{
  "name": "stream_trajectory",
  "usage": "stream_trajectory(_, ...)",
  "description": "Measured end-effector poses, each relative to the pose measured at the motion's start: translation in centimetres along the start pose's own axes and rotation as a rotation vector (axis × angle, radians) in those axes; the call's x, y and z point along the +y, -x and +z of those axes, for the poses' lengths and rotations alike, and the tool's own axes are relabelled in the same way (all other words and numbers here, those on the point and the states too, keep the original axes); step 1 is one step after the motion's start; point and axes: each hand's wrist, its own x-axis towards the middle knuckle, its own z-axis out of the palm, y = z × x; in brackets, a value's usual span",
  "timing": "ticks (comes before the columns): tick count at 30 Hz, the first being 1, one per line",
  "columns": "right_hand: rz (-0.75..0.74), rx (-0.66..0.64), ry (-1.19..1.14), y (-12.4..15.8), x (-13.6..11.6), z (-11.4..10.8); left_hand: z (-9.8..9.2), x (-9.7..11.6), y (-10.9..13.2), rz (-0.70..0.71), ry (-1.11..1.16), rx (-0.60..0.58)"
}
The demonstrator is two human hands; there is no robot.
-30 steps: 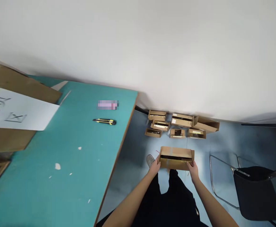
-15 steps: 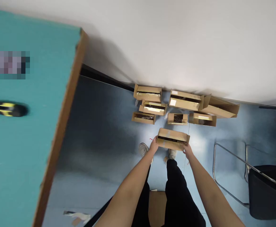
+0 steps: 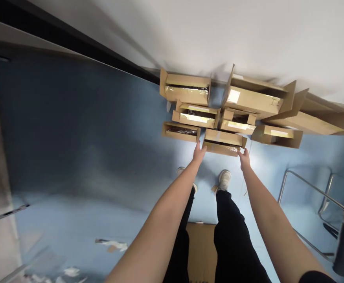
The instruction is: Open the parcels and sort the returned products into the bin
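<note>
A small open-topped cardboard box (image 3: pixel 221 148) is held low among other boxes at floor level. My left hand (image 3: pixel 199 153) grips its left end, the thumb along the near side. At the right end, my right hand (image 3: pixel 244 158) is closed on the corner. Clear tape shines on the near wall, and the contents are mostly in shadow. Close by on the left is a similar cardboard box (image 3: pixel 180 135); behind is another box with upright flaps (image 3: pixel 238 125). Whether the held box rests fully on the floor I cannot tell.
More open boxes stand against the wall, including a large one (image 3: pixel 252 100) and a long one (image 3: pixel 319 122). A metal-framed chair (image 3: pixel 304 186) is at the right. Flat cardboard (image 3: pixel 201 251) lies between my legs, and scraps (image 3: pixel 113 244) litter the floor at lower left.
Both hands have moved the box forward and down, from in front of my feet into the group of boxes. My view has dropped closer, and the teal tabletop is out of sight.
</note>
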Motion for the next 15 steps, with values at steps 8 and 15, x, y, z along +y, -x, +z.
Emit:
stream_trajectory(8,0.184,0.012,0.036,8.9,-1.8,-1.4,-2.3,1.7,9.5,-0.108,0.112,-0.045)
stream_trajectory(15,0.149,-0.129,0.052,21.4,-9.3,-4.0,-8.8,6.5,22.2,-0.154,0.236,-0.086)
